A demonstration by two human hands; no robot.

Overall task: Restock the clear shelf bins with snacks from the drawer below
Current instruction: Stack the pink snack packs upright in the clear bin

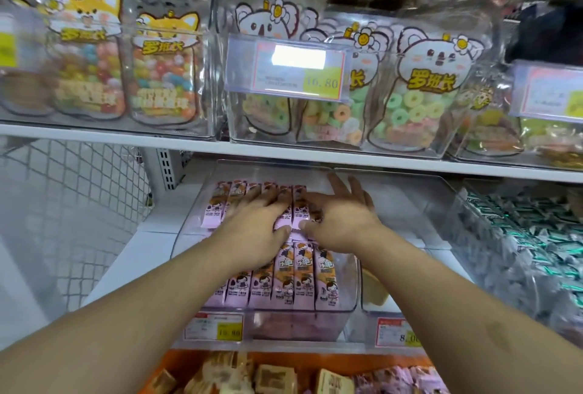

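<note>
A clear shelf bin (351,305) on the lower shelf holds two rows of pink snack packets (293,277). My left hand (257,224) lies flat on the back row of packets (220,204), fingers stretched forward. My right hand (342,217) rests beside it, fingers spread, its thumb touching the same row. The two thumbs almost meet over the middle of the bin. Below, the open orange drawer (189,359) shows more wrapped snacks (274,378), tan and pink ones.
A second clear bin (410,204) to the right looks nearly bare, with a yellow packet (373,291) at its front. Green-and-silver wrapped sweets (536,248) fill the far right bin. Above, candy bags (419,90) stand behind a price tag (296,68). A wire mesh panel (79,198) is on the left.
</note>
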